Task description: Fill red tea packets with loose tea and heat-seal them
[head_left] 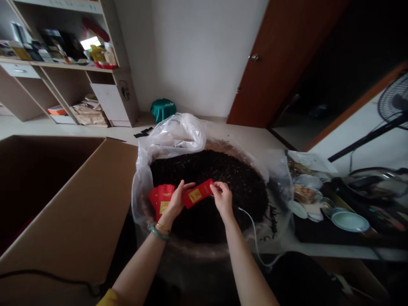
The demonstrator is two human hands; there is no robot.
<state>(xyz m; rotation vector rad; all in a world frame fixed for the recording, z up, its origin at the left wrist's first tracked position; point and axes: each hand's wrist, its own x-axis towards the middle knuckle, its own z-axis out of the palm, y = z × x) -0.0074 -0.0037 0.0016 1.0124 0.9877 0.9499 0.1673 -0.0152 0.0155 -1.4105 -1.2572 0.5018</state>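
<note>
Red packet (196,194), held aslant over the near part of a broad mass of dark loose material (237,174); the right hand (222,198) has thumb and finger pinched on the packet's right end; the left hand (175,203) is at its left end, fingers partly spread, though whether they grip it or merely steady it cannot be told; just left of this hand lies a fanned group of similar packets (164,193), and whether the hand also bears on these is hidden.

Progress, as judged: one packet is in handling and several others are set apart from it; the held one looks rather flat, but its contents cannot be seen; which of the group are done and which are left does not show; the dark material is plentiful, so its supply seems far from used up.

Around the material stands a clear plastic bag (174,138), its mouth open and gathered at the far left; a white cord (254,233) runs in from the near right; to the left is an open cardboard box (108,187), its inside mostly in shadow; farther off are a green-covered object (163,110) and a brown door (270,55).
</note>
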